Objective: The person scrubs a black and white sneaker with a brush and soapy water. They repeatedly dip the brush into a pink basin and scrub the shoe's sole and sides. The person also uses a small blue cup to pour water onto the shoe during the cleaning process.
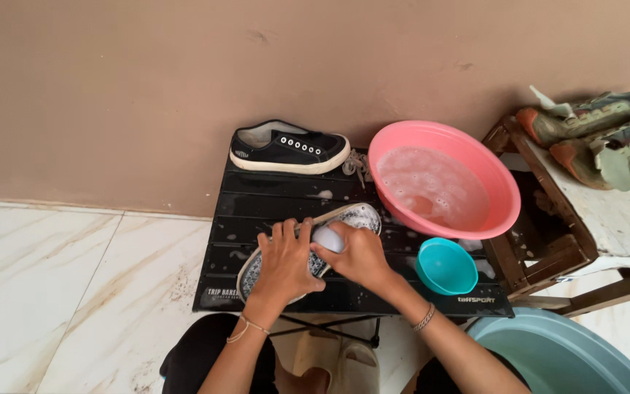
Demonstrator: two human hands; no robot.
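Note:
A shoe lies sole-up on the black folding table, its patterned white sole wet and soapy. My left hand presses down on the sole's near end and holds the shoe in place. My right hand grips a small white brush against the middle of the sole. The matching black sneaker with a white sole stands upright at the table's far edge, against the wall.
A pink basin of soapy water sits at the table's right. A small teal bowl stands beside it. Loose laces lie near the basin. Worn shoes rest on a wooden stool. A blue tub is at bottom right.

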